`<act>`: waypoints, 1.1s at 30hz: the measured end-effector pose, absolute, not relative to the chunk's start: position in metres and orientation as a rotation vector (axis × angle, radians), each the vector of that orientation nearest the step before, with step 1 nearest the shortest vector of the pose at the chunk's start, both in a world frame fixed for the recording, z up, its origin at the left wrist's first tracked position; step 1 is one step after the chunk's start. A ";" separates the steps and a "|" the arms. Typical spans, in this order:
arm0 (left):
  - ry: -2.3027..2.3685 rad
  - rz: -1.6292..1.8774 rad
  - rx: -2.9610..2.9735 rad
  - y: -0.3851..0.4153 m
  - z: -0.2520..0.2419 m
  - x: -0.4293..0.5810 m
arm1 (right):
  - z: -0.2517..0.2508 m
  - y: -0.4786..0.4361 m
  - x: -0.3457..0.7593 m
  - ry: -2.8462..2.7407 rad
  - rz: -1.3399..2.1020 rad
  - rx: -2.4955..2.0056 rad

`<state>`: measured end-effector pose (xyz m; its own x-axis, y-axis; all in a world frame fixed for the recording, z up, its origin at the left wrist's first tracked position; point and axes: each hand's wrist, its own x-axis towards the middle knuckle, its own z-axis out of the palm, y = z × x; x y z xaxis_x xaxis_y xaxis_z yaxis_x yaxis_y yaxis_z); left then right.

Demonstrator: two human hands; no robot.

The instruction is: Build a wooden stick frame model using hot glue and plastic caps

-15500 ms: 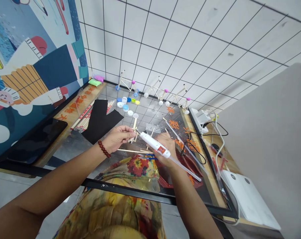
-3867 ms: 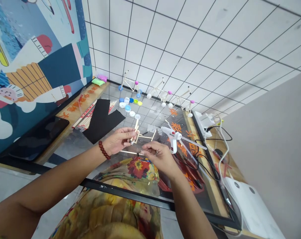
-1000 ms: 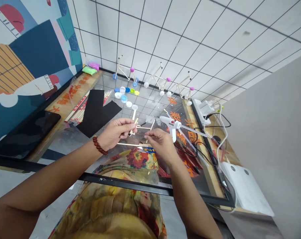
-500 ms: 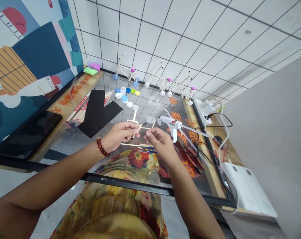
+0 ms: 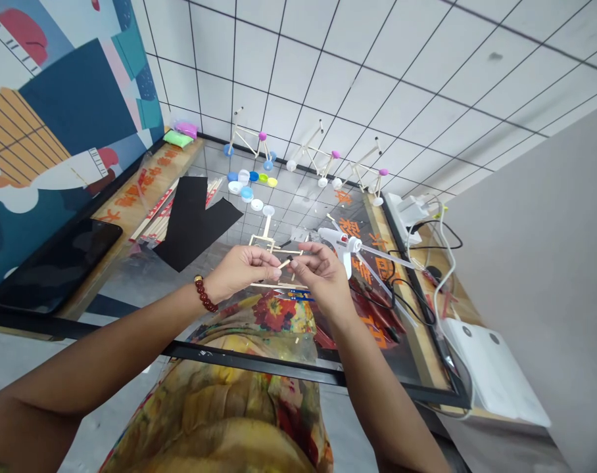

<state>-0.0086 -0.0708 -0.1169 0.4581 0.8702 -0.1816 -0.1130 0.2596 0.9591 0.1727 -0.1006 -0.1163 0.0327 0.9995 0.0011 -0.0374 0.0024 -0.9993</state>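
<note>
My left hand [image 5: 246, 270] pinches a short wooden stick [image 5: 283, 264] between thumb and fingertips. The stick tilts up toward my right hand [image 5: 323, 272], whose thumb and forefinger close on a small black piece [image 5: 289, 259] at its end. Just beyond my fingers lies a frame of glued wooden sticks [image 5: 263, 242] with a pale bottle cap [image 5: 268, 211] on its far end. Below my hands are blue-handled thread snips [image 5: 298, 295] and a long thin stick [image 5: 273, 286]. A white glue gun [image 5: 340, 242] lies to the right of my right hand.
Three stick models [image 5: 249, 138] with cap wheels stand along the back edge. Loose colored caps [image 5: 247, 193] lie before them. At left are black sheet material [image 5: 185, 223], packaged sticks [image 5: 155, 220] and a phone [image 5: 62, 266]. Cables [image 5: 444, 263] and a power strip [image 5: 402, 217] sit at right.
My right hand has come up to the stick in my left hand, and its fingers now meet the black piece at the stick's end. The stick has turned to point rightward.
</note>
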 end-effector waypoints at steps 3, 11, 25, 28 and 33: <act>0.861 0.800 1.124 -0.070 -0.120 -0.008 | -0.118 -0.101 0.171 -1.169 1.183 -1.184; 0.863 0.812 1.136 -0.070 -0.120 -0.009 | -0.117 -0.102 0.171 -1.214 1.167 -1.175; 0.845 0.794 1.124 -0.070 -0.121 -0.010 | -0.118 -0.102 0.171 -1.165 1.238 -1.108; 0.842 0.797 1.115 -0.070 -0.120 -0.010 | -0.119 -0.102 0.171 -1.176 1.237 -1.115; 0.828 0.792 1.118 -0.070 -0.121 -0.010 | -0.117 -0.103 0.170 -1.169 1.243 -1.113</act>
